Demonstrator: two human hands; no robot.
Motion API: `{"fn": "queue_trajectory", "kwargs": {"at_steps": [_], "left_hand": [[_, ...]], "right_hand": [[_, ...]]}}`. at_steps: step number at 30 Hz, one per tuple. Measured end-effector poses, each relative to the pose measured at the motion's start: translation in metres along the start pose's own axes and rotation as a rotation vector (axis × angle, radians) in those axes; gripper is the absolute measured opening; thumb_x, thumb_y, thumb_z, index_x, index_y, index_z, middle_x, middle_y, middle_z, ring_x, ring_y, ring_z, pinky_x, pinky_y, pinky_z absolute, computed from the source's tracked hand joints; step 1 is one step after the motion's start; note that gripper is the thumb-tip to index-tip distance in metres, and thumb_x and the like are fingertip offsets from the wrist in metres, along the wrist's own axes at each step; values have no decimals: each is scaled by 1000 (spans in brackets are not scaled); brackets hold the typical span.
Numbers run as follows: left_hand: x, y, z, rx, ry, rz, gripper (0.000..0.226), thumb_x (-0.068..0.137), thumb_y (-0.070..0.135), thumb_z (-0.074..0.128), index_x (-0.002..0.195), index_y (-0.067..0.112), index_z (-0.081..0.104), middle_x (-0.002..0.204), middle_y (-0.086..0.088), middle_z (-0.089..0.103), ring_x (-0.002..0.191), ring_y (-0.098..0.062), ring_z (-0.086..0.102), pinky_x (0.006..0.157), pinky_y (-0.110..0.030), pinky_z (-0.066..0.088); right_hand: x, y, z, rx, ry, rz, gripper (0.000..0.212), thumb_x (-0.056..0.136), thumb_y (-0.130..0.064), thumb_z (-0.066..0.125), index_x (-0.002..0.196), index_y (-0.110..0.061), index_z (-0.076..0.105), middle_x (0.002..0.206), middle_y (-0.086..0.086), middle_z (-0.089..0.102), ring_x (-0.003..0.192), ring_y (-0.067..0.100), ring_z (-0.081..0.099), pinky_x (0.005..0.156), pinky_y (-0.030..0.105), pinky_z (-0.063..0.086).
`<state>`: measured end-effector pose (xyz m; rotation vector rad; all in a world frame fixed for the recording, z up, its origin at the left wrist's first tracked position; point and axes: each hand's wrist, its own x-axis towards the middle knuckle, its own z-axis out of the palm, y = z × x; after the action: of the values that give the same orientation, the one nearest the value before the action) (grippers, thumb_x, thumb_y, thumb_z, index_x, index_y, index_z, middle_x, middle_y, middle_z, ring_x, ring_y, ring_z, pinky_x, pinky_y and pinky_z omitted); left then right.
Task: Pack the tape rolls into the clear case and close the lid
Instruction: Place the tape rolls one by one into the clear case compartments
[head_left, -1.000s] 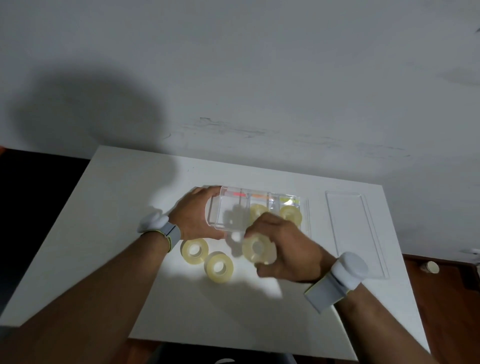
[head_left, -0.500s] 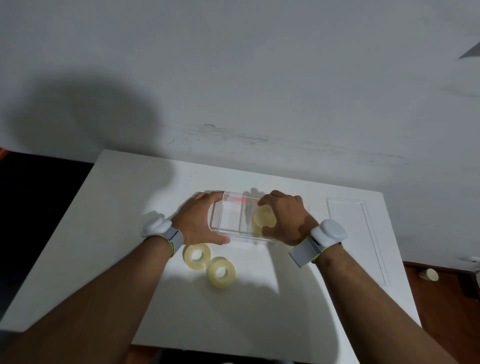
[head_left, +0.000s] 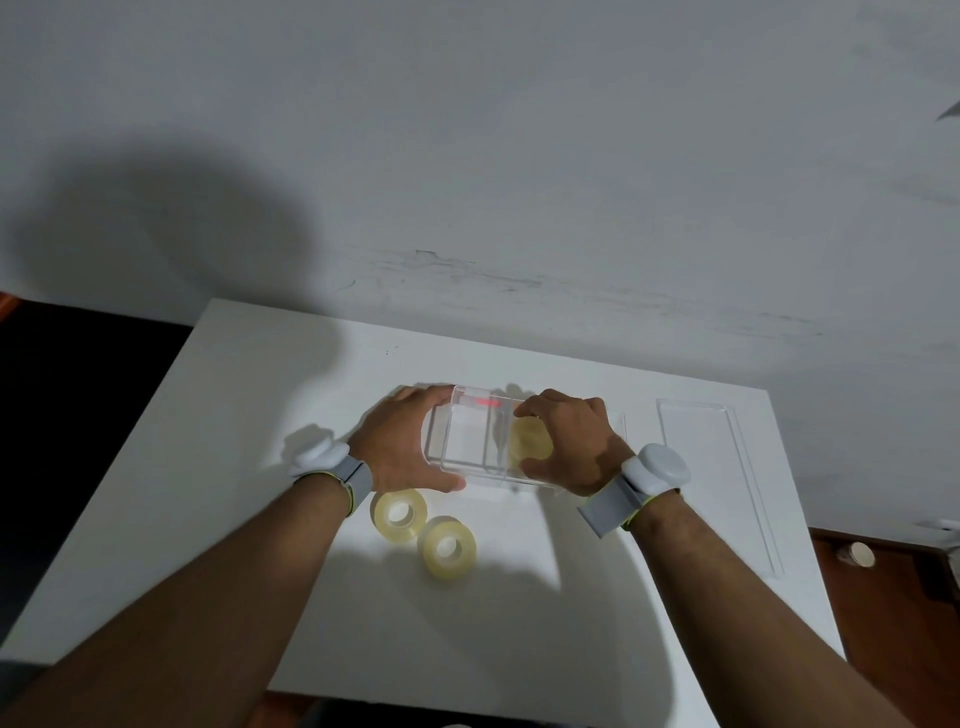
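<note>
A clear case (head_left: 467, 439) with dividers lies open on the white table (head_left: 249, 415). My left hand (head_left: 400, 441) grips its left end, thumb along the near wall. My right hand (head_left: 566, 441) reaches into the case's right part, fingers curled on a yellowish tape roll (head_left: 527, 439) standing there. My right hand hides the rest of the case's right part. Two more tape rolls lie flat on the table in front of the case: one (head_left: 399, 514) beside my left wrist, another (head_left: 448, 549) just right of it. The clear lid (head_left: 717, 467) lies flat to the right of the case.
A grey wall stands directly behind the table. Dark floor shows to the left, wooden floor to the right with a small white object (head_left: 854, 555) on it. Both wrists carry white bands.
My right hand carried a tape roll from in front of the case up into its right part. My left hand stayed on the case's left end. The two loose rolls have not moved.
</note>
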<state>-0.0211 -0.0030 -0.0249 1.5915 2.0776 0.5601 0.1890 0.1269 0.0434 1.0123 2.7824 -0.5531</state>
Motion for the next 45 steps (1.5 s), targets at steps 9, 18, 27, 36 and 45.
{"fn": "queue_trajectory", "kwargs": {"at_steps": [9, 18, 27, 36, 45], "left_hand": [[0, 0, 0, 3, -4, -6, 112, 39, 82, 76, 136, 50, 29, 130, 22, 49, 122, -10, 47, 102, -35, 45], [0, 0, 1, 6, -7, -6, 113, 40, 81, 76, 137, 47, 30, 133, 20, 50, 124, -11, 47, 104, -35, 45], [0, 1, -2, -9, -21, 10, 115, 42, 76, 78, 142, 40, 34, 135, 16, 50, 126, -13, 45, 106, -34, 42], [4, -13, -16, -161, -161, 56, 120, 53, 54, 93, 152, 33, 30, 141, 14, 47, 128, -4, 43, 107, -28, 40], [9, -25, -27, -44, -116, 154, 107, 47, 75, 82, 141, 43, 42, 121, 22, 49, 113, -3, 43, 102, -26, 35]], "right_hand": [[6, 7, 9, -70, -21, -23, 62, 67, -51, 71, 121, -27, 53, 113, -7, 63, 101, 20, 60, 95, 39, 32], [13, 12, 19, -150, 4, -28, 45, 64, -52, 67, 102, -33, 52, 93, -13, 64, 83, 16, 63, 82, 33, 28], [-2, 4, -17, -103, -45, -72, 76, 71, -52, 70, 136, -26, 41, 127, -7, 61, 115, 20, 58, 100, 41, 28], [-52, -40, -10, 197, 29, -290, 46, 82, -37, 71, 120, -15, 58, 111, 1, 63, 94, 16, 60, 83, 21, 45], [-74, -73, 55, 64, -161, -296, 81, 74, -49, 74, 139, -18, 37, 135, 4, 44, 113, 26, 46, 96, 38, 44]]}}
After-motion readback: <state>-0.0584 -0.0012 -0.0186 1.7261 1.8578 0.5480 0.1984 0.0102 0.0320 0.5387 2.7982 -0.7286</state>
